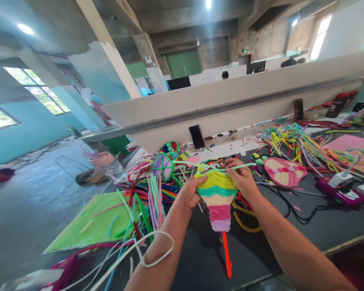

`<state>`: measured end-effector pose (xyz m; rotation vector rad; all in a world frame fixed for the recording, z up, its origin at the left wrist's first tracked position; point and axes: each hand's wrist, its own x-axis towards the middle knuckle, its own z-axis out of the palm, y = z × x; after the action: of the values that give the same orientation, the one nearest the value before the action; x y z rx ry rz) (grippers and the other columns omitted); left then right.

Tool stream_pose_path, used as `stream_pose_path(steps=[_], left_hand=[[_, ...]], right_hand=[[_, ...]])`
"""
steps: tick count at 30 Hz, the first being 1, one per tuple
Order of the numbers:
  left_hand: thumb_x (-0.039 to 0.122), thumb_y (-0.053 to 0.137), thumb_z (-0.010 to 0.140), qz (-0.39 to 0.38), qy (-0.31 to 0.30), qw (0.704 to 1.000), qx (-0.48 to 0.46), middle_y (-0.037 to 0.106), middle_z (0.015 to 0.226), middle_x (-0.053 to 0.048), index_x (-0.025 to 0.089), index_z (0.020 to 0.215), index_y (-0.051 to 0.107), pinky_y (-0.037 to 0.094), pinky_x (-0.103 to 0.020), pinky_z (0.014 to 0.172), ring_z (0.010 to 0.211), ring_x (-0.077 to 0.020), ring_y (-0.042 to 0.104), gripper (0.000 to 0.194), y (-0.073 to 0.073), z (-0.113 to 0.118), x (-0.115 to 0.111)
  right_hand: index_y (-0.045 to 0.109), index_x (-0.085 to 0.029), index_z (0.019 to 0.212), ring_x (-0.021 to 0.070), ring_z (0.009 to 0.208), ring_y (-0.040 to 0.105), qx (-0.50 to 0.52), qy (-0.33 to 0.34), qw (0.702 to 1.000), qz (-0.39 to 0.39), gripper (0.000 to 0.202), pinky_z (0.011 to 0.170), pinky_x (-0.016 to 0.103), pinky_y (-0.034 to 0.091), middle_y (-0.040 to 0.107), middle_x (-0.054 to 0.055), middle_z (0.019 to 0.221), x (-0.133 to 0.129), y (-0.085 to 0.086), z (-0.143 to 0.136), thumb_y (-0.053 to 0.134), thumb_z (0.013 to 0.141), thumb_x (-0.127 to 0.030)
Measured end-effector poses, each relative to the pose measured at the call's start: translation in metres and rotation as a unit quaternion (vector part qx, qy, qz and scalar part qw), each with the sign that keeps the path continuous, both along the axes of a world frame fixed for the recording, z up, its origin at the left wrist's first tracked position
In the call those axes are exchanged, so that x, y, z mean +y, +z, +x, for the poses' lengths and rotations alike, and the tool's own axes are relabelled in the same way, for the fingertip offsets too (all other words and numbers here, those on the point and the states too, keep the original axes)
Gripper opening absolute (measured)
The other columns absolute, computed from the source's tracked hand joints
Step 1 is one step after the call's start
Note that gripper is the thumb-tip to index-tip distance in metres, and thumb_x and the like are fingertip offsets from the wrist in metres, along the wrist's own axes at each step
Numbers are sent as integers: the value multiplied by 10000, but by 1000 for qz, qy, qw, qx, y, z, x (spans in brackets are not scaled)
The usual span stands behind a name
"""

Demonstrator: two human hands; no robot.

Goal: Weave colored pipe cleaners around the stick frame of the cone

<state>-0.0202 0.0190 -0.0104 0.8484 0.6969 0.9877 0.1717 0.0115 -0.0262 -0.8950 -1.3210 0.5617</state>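
A striped pipe-cleaner craft piece (217, 192), wide at the top and narrow below, is held up over the dark table. Its bands run yellow, teal, cream, pink and lilac, and an orange-red strip (227, 256) hangs from its lower end. My left hand (189, 193) is closed on the piece's left edge, thumb on the front. Across the top lies a long mint-green pipe cleaner (247, 165), both ends sticking out sideways. My right hand (242, 176) pinches it at the piece's upper right corner; some of its fingers are hidden behind the piece.
Loose pipe cleaners (156, 198) cover the left, beside a green sheet (94, 218). A phone (197, 136) leans near the partition (230, 95). A pink-and-cream oval piece (285, 171), a purple power strip (341, 190) with black cables, and a pipe-cleaner heap (291, 139) lie right.
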Motion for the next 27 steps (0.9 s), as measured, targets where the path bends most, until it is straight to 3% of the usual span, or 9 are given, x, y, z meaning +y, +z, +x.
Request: stream_pose_path(steps=[3, 9, 18, 20, 24, 27], left_hand=[[147, 696, 705, -6, -4, 1000, -11, 716, 1057, -138, 112, 1135, 654, 517, -440, 942, 1021, -306, 663, 433, -1, -3, -1], [127, 674, 692, -24, -47, 998, -43, 703, 1106, -111, 160, 1177, 629, 505, -444, 957, 1045, -300, 653, 488, -6, -15, -5], [156, 696, 703, -32, -48, 998, -40, 698, 1116, -125, 144, 1104, 664, 494, -441, 971, 1048, -309, 652, 403, -18, -18, -12], [159, 698, 699, -33, -24, 998, -43, 704, 1101, -125, 140, 1098, 666, 497, -441, 969, 1040, -307, 655, 402, -18, -21, -14], [176, 685, 706, -41, 81, 993, -72, 728, 1014, -107, 138, 1063, 666, 518, -423, 942, 987, -279, 678, 360, -23, -35, -14], [163, 680, 711, -27, 133, 986, -92, 735, 962, -109, 119, 1065, 653, 531, -420, 914, 934, -268, 693, 358, -33, -50, -13]], right_hand=[[612, -214, 765, 238, 1019, 600, -18, -8, 1000, -1, 64, 940, 417, 423, 673, 73, 968, -4, 4, -2, 622, 785, -275], [582, -235, 843, 218, 1017, 617, 82, 77, 993, -45, 81, 877, 377, 493, 652, 56, 1049, -12, -1, -12, 632, 805, -286], [533, -274, 1089, 174, 849, 665, 204, 223, 941, -154, 445, 683, 291, 557, 663, 30, 1077, -8, 4, -7, 752, 703, -300], [543, -274, 1096, 184, 872, 673, 225, 246, 925, -183, 450, 670, 291, 559, 668, 30, 1105, -5, 4, -8, 750, 698, -309], [560, -265, 1094, 218, 897, 692, 286, 271, 888, -236, 391, 691, 345, 568, 706, 27, 1066, -5, -5, -23, 694, 743, -376], [585, -240, 1126, 230, 923, 695, 295, 330, 852, -280, 414, 745, 359, 563, 730, 38, 1028, -10, -15, -41, 698, 749, -369]])
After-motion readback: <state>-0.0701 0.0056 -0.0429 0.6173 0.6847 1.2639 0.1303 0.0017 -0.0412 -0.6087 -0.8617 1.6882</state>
